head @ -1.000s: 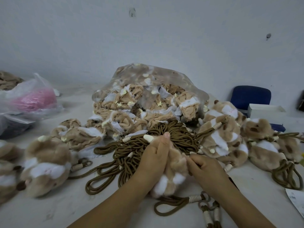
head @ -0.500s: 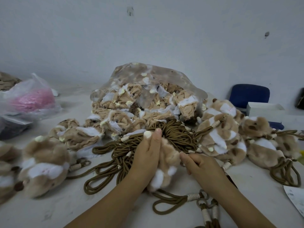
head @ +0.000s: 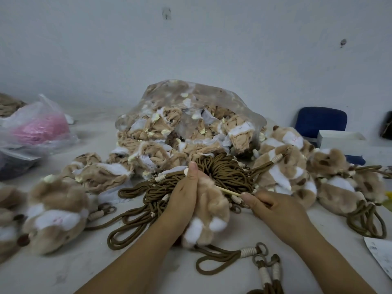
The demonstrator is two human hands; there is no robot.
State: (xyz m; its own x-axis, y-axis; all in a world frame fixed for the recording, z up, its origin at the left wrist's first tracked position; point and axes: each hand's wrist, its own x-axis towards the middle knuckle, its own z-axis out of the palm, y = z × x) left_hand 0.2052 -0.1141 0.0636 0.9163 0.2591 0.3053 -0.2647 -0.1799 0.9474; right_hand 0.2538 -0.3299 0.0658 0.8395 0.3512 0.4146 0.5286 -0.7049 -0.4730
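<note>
My left hand [head: 184,194] grips a tan and white plush toy [head: 209,211] upright over the table, thumb pointing up along its side. My right hand [head: 273,205] pinches a thin wooden stick [head: 228,191] whose far end pokes into the toy's back. Behind the toy lies a heap of brown cords [head: 214,172] with cream-wrapped ends and rings.
A clear bag of unstuffed plush skins [head: 186,128] stands behind the cords. Stuffed toys lie at left [head: 55,211] and right [head: 284,166]. A plastic bag with pink material [head: 40,126] sits far left. Loose cords with rings [head: 254,254] lie near the front; a blue chair [head: 320,122] and a white box [head: 343,141] are at right.
My right hand has drawn back to the right from the toy, and the wooden stick now shows between it and the plush. My left hand holds the toy in much the same place.
</note>
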